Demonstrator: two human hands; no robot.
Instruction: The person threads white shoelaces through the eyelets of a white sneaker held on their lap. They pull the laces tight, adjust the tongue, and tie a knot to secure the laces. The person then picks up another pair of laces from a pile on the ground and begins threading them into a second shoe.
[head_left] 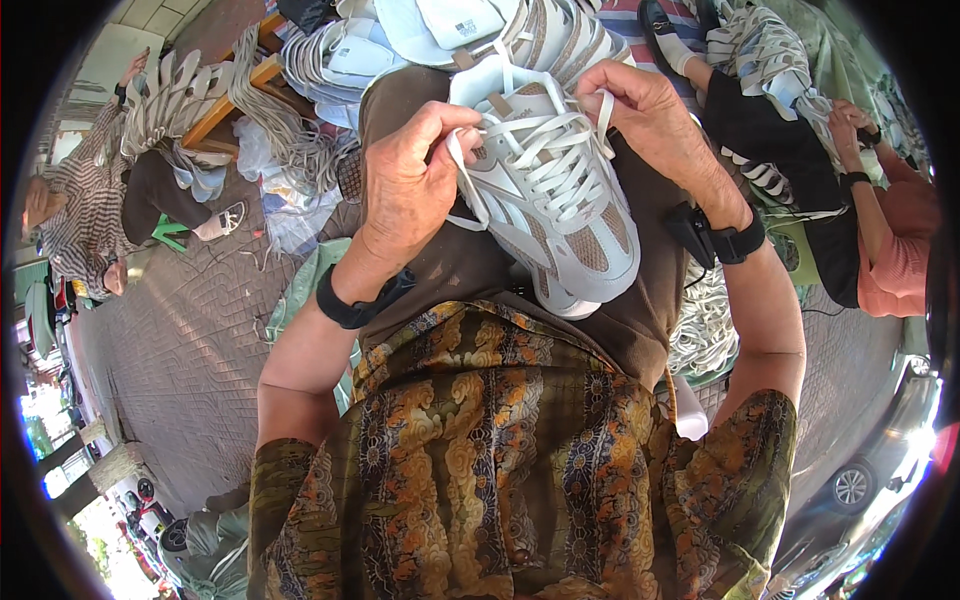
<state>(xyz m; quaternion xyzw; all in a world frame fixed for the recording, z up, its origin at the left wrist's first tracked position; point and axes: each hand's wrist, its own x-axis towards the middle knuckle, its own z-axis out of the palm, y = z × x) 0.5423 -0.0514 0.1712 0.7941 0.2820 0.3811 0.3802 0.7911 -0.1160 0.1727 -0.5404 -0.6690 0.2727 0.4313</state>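
Note:
A white, grey and tan sneaker (575, 205) lies across my lap, its toe pointing toward me and its front crisscrossed with white shoelaces (560, 165). On its left side my left hand (415, 175) is closed, pinching one lace near the top eyelets; a loop of that lace hangs below the fingers. My right hand (645, 115) pinches the lace on the opposite side, thumb and fingers together by the upper eyelets. Whether the shoe has a full sole is hidden from here.
Stacked shoe uppers (350, 55) fill the space beyond my knees, and bundled laces (705, 320) lie beside my right thigh. One person (85, 215) sits at the left; another, in a pink top (895, 235), works at the right. A parked car (850, 490) stands behind.

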